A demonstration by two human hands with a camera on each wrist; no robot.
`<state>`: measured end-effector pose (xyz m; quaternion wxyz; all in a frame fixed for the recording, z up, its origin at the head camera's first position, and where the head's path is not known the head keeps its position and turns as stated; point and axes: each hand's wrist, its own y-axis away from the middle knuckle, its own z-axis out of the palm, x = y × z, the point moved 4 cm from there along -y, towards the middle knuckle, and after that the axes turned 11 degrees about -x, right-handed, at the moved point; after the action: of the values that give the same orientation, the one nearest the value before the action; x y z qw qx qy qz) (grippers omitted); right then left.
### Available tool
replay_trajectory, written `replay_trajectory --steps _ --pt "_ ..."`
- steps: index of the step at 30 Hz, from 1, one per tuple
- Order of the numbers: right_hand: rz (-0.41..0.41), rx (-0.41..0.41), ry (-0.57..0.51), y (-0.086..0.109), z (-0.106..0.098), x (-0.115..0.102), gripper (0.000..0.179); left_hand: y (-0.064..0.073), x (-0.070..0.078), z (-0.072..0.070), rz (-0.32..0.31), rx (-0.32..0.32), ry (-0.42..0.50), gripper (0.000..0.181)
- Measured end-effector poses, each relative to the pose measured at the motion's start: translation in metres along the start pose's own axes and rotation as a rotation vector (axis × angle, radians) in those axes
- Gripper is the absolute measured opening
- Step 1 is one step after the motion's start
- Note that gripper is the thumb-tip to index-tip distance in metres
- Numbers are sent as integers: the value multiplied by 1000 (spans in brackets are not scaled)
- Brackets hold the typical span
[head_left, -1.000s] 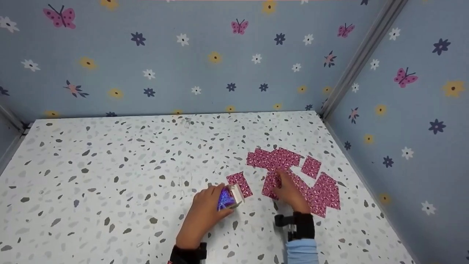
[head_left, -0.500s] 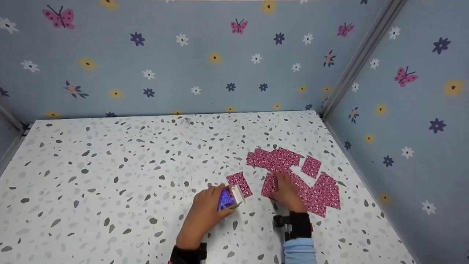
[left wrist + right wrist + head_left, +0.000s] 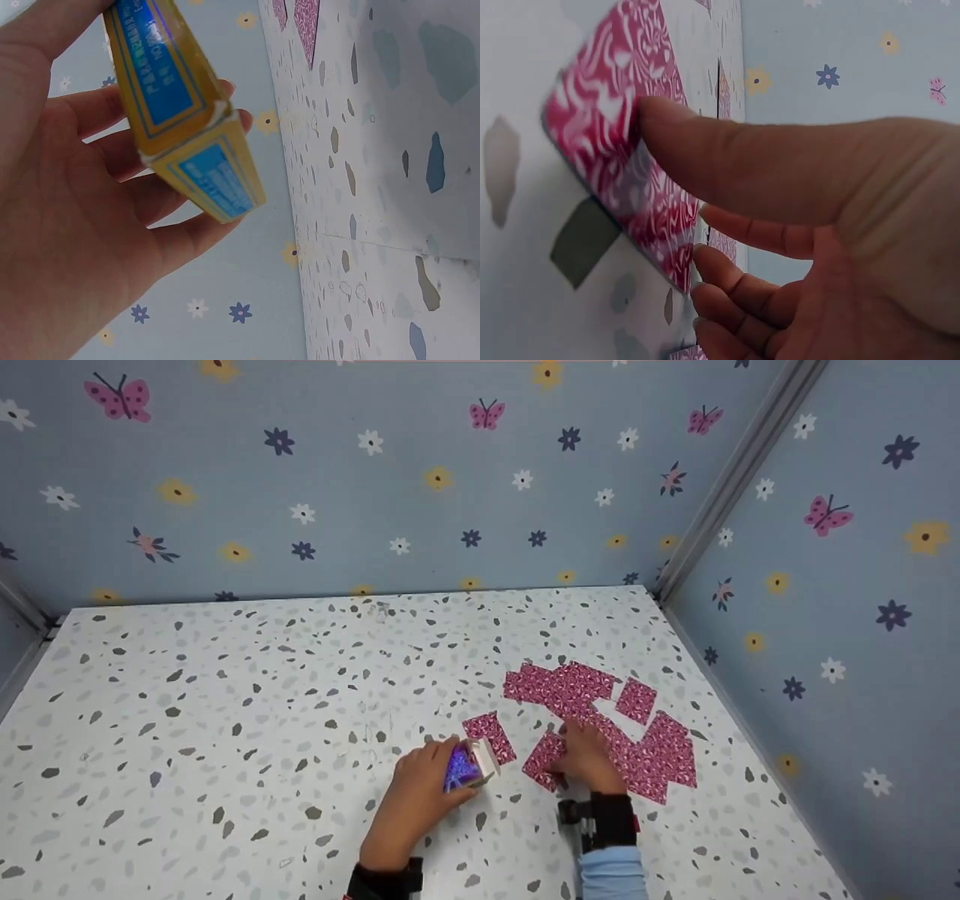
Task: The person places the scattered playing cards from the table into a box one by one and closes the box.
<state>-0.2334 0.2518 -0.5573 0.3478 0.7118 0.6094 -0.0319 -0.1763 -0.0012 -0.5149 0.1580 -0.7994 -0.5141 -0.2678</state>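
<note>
My left hand (image 3: 420,791) grips a small card box (image 3: 180,120), yellow and blue on the outside. Its white flap stands up in the head view, and purple-blue colour shows in its mouth. My right hand (image 3: 590,757) pinches a pink-and-white patterned playing card (image 3: 541,763), thumb on its face and fingertips by its far edge, partly hidden. In the right wrist view the card (image 3: 615,112) is tilted close to the table. Just beyond the box lies a single playing card (image 3: 491,735), face down.
Several more pink-backed playing cards (image 3: 664,754) lie spread and overlapping at the right of the speckled white table (image 3: 225,720). One card (image 3: 637,700) lies apart at the back right, by a white patch (image 3: 619,720). Flowered blue walls (image 3: 337,472) stand behind and at the right.
The card under my right hand has slid toward me and left, turning away from the spread. My right hand has shifted slightly nearer. The left hand and box have stayed in place.
</note>
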Motion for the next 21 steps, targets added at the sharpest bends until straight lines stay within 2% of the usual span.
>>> replay_trajectory --steps 7,13,16,21 --pt "-16 -37 3 1 2 1 48 -1 -1 2 -10 -18 15 76" --pt "-100 -18 31 4 -2 -6 21 -1 0 3 -3 -7 3 74" --pt "-138 -31 -26 11 -7 -11 12 -1 0 3 -2 -9 3 74" --pt "-150 -53 -106 25 -16 -18 9 -2 0 4 0 -16 7 74"
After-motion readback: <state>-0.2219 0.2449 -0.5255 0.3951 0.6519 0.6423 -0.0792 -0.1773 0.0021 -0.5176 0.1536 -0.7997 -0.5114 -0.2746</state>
